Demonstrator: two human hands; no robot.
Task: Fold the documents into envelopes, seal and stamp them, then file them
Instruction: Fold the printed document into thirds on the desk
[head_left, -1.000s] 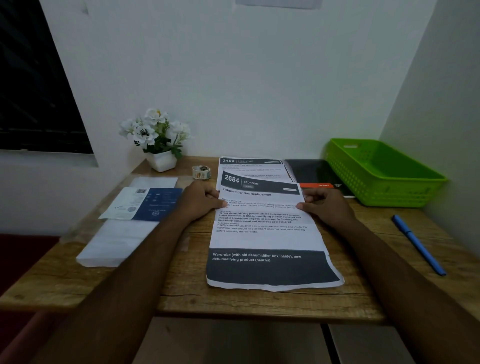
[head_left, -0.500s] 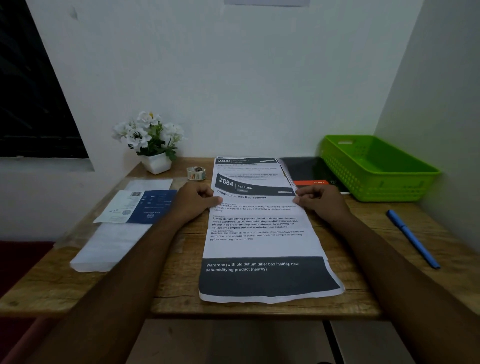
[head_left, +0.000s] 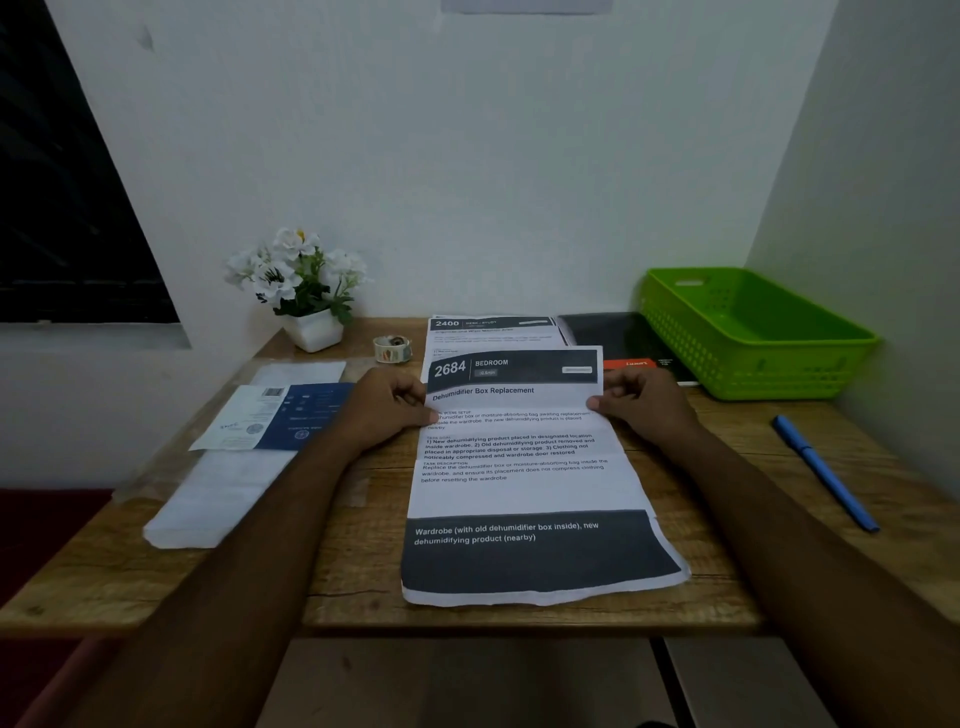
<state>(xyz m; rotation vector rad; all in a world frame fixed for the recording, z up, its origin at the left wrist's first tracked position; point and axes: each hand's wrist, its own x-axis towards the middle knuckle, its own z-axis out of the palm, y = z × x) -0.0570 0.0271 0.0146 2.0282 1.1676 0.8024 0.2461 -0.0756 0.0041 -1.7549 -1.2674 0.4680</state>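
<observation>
1. Wooden desk (head_left: 358, 571), grainy and scuffed, fills a white-walled corner. The printed document (head_left: 519, 488) lies lengthwise at its centre, its near edge curling at the desk's front.
2. The left hand (head_left: 384, 410) and right hand (head_left: 644, 410) each pinch a side edge near the sheet's top, fingers curled, thumbs on the paper.
3. The paper looks thin, limp and wavy, so uneven pulls would likely skew the fold and spoil the envelope fit.
4. A second sheet (head_left: 488, 332) lies beneath the far end, and dragging could shift it.
5. A slick white envelope pack (head_left: 208, 499) lies to the left, and a perforated green plastic basket (head_left: 779, 374) stands to the right.
</observation>
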